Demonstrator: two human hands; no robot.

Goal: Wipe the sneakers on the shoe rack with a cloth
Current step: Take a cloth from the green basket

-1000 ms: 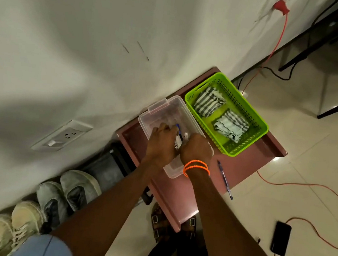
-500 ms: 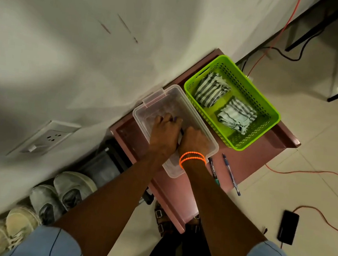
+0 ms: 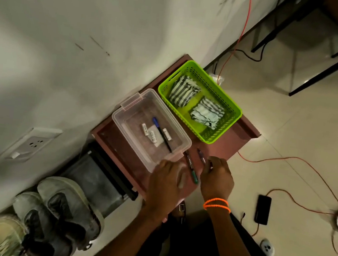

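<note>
Down by the near edge of the reddish table [image 3: 221, 147], the left hand [image 3: 165, 188] lies with its fingers curled over something pale, though what it is I cannot tell. The right hand [image 3: 217, 179] has its fingers bent at a pen [image 3: 202, 156]; whether they grip it is unclear. Striped cloths [image 3: 183, 92] lie in the green basket [image 3: 233, 107]. Sneakers [image 3: 64, 208] stand on the rack at lower left, well apart from both hands.

basket [image 3: 232, 106] lime green | cloths [image 3: 182, 91] grey-white striped | wristbands [image 3: 217, 205] orange
</note>
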